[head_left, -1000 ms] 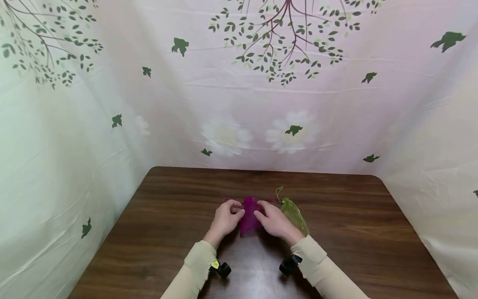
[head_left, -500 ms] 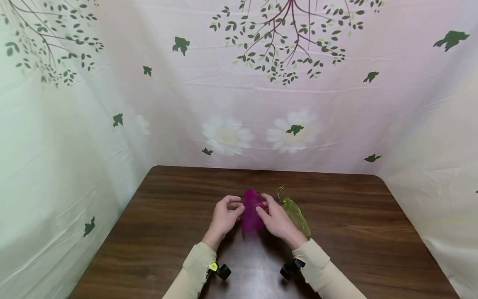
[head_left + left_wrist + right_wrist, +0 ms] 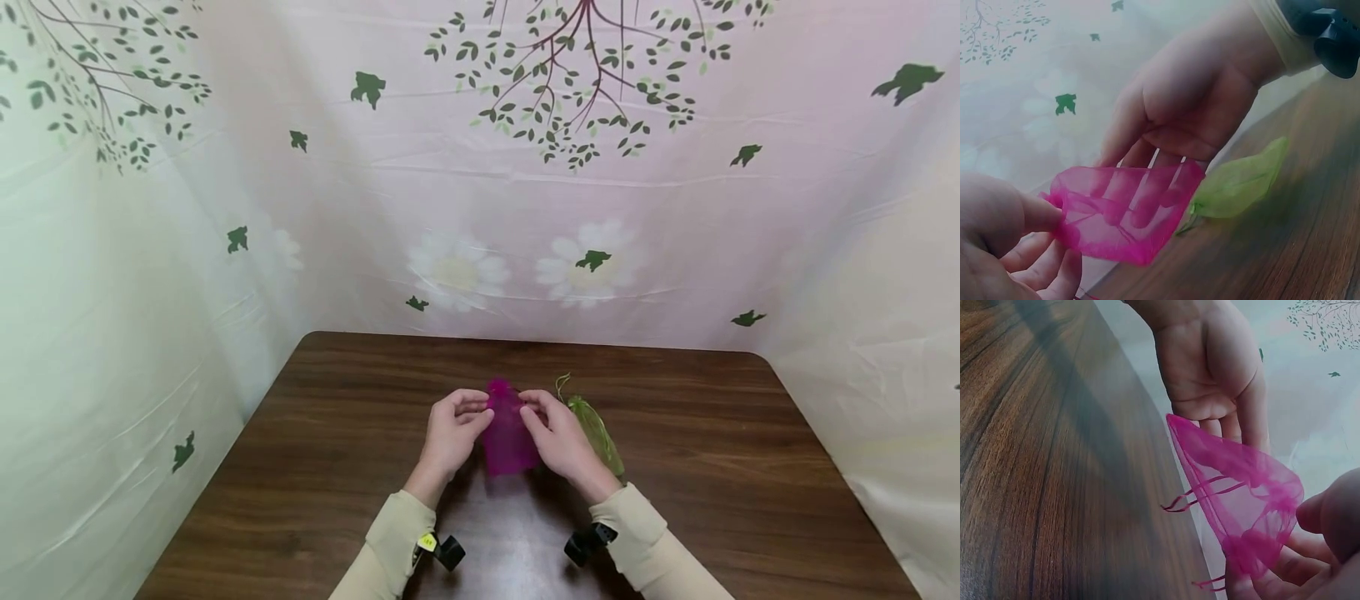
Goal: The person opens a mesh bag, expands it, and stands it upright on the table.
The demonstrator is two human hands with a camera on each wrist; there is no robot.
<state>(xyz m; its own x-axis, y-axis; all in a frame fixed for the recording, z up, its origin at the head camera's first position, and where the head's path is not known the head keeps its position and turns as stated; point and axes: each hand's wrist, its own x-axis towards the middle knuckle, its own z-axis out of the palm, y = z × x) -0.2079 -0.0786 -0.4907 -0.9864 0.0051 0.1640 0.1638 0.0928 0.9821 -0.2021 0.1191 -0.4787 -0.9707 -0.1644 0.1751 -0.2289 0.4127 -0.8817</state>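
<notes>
A sheer magenta organza drawstring bag (image 3: 510, 437) is stretched between the two hands above the table. At its left edge my left hand (image 3: 450, 429) pinches the fabric between thumb and fingers, also seen close in the left wrist view. My right hand (image 3: 558, 437) grips the right edge, its fingers showing through the sheer fabric in the left wrist view. Thin dark-pink cords (image 3: 1200, 494) hang loose from the bag. Just right of the right hand, a green organza bag (image 3: 596, 433) lies on the table, its neck gathered.
The brown wood-grain table (image 3: 337, 467) has rounded far corners. A pale curtain (image 3: 480, 208) printed with leaves, birds and daisies surrounds it at the back and sides. Black wrist cameras (image 3: 450, 552) sit on both sleeves.
The magenta bag's gathered neck has widened, and its cords no longer stretch out to both sides in the head view. Both hands have shifted slightly; the green bag stays put.
</notes>
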